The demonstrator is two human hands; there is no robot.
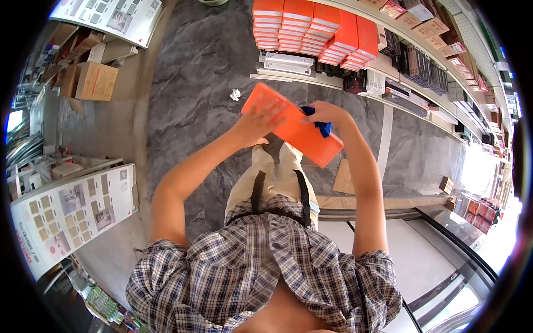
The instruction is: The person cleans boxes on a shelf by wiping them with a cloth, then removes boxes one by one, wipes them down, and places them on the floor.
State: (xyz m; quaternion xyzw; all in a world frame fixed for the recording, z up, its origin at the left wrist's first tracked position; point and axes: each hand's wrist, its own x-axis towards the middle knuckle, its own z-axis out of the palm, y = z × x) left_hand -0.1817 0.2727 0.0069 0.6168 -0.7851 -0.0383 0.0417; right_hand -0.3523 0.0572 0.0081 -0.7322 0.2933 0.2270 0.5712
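A long orange box (302,137) is held at a slant in front of me, above the dark floor. My left hand (256,119) lies over its left end, blurred, with the thumb at the lower edge. In my right hand (327,112) is a dark blue cloth (318,123), pressed between the fingers and resting against the upper right part of the box.
Stacked orange boxes (325,28) fill the shelf ahead, with white and dark boxes to the right. Crumpled paper (235,95) and a flat cardboard piece (344,177) lie on the floor. Sample boards (78,216) and a cardboard box (96,81) stand left; a glass counter (461,250) is lower right.
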